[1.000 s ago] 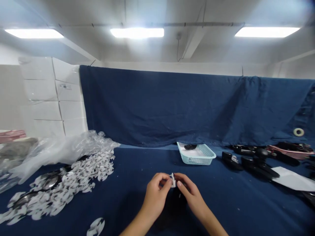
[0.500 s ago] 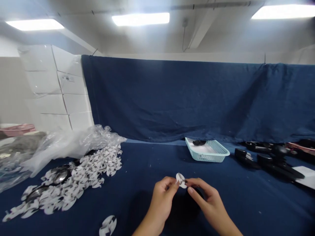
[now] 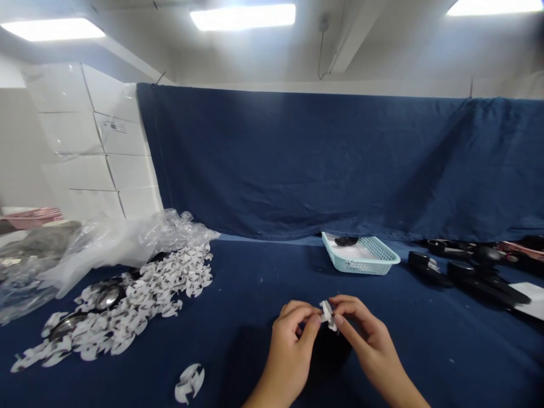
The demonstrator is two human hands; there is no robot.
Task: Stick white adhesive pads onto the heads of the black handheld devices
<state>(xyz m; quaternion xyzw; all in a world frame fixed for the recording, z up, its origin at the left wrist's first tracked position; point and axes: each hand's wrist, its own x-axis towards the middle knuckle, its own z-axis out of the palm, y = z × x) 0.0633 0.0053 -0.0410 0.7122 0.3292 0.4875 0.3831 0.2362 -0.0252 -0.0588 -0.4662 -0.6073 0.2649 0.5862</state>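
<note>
Between my two hands is a small white plastic disc-shaped piece [image 3: 327, 315], now tilted so that its edge faces me. My left hand [image 3: 293, 334] pinches it from the left with thumb and forefinger. From the right, the thumb and fingertips of my right hand [image 3: 365, 331] close on its other side. Below the hands lies a round black thing [image 3: 334, 348], mostly hidden in shadow. A loose white piece [image 3: 189, 383] of similar look rests on the blue cloth to the left of my left hand.
A heap of white plastic pieces [image 3: 140, 309] with black round parts [image 3: 110, 297] covers the left side, beside clear plastic bags [image 3: 114, 243]. A light-blue basket [image 3: 361, 266] stands at the back right. Black parts [image 3: 480, 283] lie far right. White boxes [image 3: 127, 170] are stacked at left.
Both hands have shifted slightly to the right with the white piece. The piece has turned from showing its face to showing its edge. The view has tipped down slightly.
</note>
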